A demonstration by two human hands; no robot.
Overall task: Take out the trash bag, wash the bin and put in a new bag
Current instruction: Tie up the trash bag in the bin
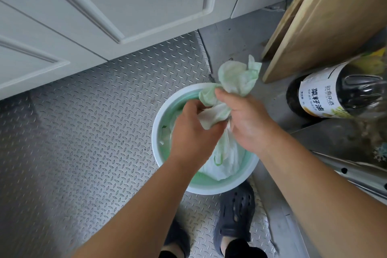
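Note:
A round bin (159,111) with a white rim and pale green inside stands on the metal floor, seen from above. A thin pale green trash bag (228,159) sits in it, its top gathered into a bunch above the rim. My left hand (192,132) grips the gathered neck from the left. My right hand (249,119) grips it from the right, and the loose end of the bag (238,77) sticks up beyond my fingers. Both hands hover over the bin's mouth, touching each other at the neck.
White cabinet doors (104,6) run along the far side. A wooden board (326,16) leans at the upper right. A dark oil bottle (326,96) stands right of the bin beside a steel shelf (335,163). My feet in dark slippers (234,218) are just behind the bin.

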